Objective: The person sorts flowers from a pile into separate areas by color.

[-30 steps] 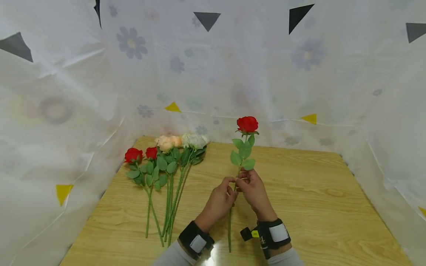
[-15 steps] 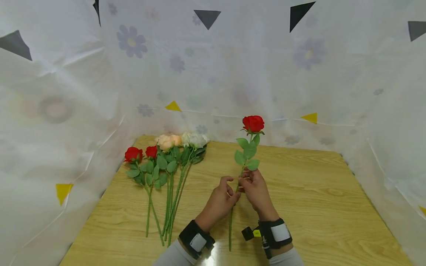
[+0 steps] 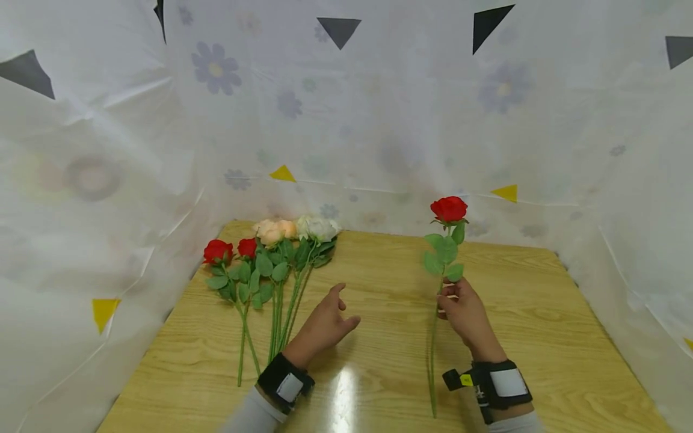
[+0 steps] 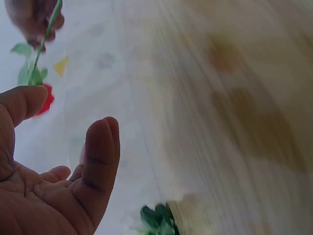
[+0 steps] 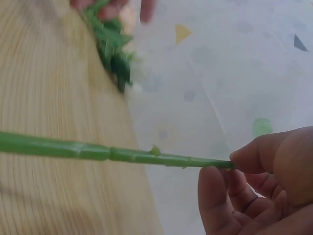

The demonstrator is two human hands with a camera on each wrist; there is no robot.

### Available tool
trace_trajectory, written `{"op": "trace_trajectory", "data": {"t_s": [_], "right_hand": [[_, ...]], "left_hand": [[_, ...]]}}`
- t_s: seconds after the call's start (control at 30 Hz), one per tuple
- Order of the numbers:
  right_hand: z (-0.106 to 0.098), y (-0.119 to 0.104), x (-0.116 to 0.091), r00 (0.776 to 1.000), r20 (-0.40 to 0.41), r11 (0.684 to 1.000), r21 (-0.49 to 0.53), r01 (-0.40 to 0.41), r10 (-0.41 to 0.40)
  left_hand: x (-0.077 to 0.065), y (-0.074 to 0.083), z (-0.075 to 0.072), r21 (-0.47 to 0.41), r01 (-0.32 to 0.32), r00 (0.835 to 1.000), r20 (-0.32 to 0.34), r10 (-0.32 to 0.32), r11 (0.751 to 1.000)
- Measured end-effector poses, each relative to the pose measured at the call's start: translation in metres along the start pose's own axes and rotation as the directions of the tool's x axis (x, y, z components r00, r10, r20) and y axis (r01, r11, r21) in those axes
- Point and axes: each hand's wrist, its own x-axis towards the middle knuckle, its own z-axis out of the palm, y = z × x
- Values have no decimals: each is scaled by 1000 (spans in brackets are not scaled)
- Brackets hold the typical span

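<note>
A long-stemmed red rose (image 3: 449, 209) stands nearly upright above the table's right half. My right hand (image 3: 467, 310) pinches its green stem (image 5: 132, 155) between thumb and fingers, just under the leaves. My left hand (image 3: 323, 326) holds nothing; thumb and index finger are spread apart in the left wrist view, the other fingers bent loosely. It hovers just right of the stems of the flowers on the table. Two more red roses (image 3: 218, 252) lie there at the left, beside peach flowers (image 3: 275, 231) and white flowers (image 3: 317, 229).
The wooden table (image 3: 379, 373) reaches back to a white patterned curtain (image 3: 373, 120), which also hangs at both sides. Black wrist straps with small cameras sit on both wrists; the right camera (image 3: 451, 379) sticks out toward the rose stem.
My left hand has come off the rose stem and moved left toward the lying flowers. My right hand has carried the rose to the right.
</note>
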Motion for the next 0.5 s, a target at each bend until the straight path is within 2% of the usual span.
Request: {"op": "trace_trajectory", "data": {"t_s": [0.1,0.23,0.37,0.5], "right_hand": [[-31,9,-2,1000,9,991,-131,-4,5],[-74,21,-3,1000,14,950,-313,-16,21],[-117,41,-1,1000,-5,872,-490,-7,5],[-156,65,4,999,-32,772,-636,-4,-21]], "left_hand": [[-5,-11,-17,45,2,1000,-27,0,999],[-13,-25,-40,73,12,998,-63,-7,997],[-23,-33,-65,100,58,994,-96,-48,993],[-34,-42,-90,146,102,990,-114,-86,984]]}}
